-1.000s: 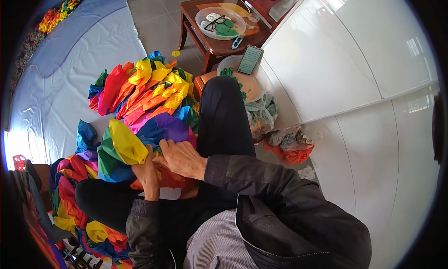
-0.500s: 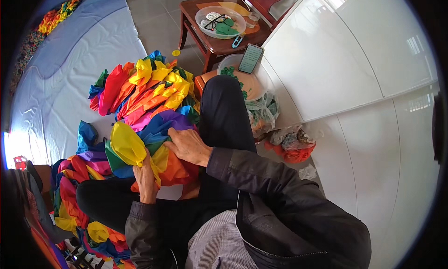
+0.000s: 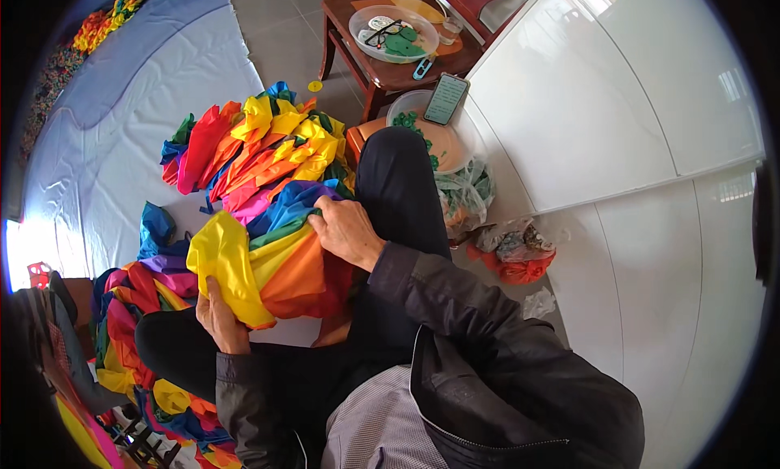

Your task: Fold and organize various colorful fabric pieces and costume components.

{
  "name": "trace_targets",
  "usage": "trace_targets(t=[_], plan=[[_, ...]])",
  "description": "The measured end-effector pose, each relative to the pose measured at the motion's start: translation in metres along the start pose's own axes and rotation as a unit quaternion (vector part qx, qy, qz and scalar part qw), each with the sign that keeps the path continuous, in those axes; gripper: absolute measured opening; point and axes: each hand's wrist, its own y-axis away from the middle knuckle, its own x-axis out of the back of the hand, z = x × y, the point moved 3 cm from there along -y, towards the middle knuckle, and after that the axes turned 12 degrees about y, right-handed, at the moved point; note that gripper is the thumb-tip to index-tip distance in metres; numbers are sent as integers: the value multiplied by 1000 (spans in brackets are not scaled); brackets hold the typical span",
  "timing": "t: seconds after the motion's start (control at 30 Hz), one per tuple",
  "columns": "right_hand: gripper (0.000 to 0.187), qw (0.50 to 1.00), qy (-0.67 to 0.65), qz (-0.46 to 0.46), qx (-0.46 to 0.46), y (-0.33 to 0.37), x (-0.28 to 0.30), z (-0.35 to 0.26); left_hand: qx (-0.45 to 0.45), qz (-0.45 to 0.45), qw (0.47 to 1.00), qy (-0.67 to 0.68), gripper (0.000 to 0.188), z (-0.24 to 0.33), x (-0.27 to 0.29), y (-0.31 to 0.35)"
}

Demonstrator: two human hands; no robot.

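Note:
A rainbow-striped cloth [image 3: 280, 270] of thin, smooth fabric lies over my lap between my hands. My left hand [image 3: 223, 321] grips its yellow part from the near left, thumb on top and the other fingers partly hidden. With thumb and fingers pinched together, my right hand [image 3: 348, 230] holds the cloth near its green and blue stripes. Yellow and orange stripes spread between the two hands. Just beyond is a large crumpled heap of multicoloured cloth [image 3: 268, 148]. Another multicoloured cloth pile [image 3: 130, 327] lies beside my left leg.
A wooden chair [image 3: 390, 77] at the far side bears a clear plastic tub [image 3: 361, 42] with green pieces and glasses. Nearer stand a tub with green pieces, a phone [image 3: 446, 99] and a plastic bag [image 3: 467, 197]. White panels [image 3: 577, 103] border the right.
My left hand has moved left and down, drawing the yellow part with it. My right hand has shifted right and slightly up. The stripes between them now lie more spread out.

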Motion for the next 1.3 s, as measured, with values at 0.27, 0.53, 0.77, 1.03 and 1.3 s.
trace_targets(t=[0.27, 0.53, 0.77, 1.03, 1.3], plan=[[23, 999, -15, 18, 47, 9, -5, -4, -374, -63, 740, -556, 45, 11, -45, 43], [19, 998, -10, 55, 30, 3, 6, 11, -126, -94, 801, -577, 24, -8, 9, 1], [17, 996, -19, 85, -4, -6, 16, 23, 22, -43, 999, 19, 31, 33, 46, -9], [16, 995, -38, 82, 46, -4, 15, 14, -93, 35, 977, -187, 43, 41, 40, -4], [15, 986, -67, 42, 146, 8, 23, -21, -283, -242, 828, -419, 85, 26, -62, 64]])
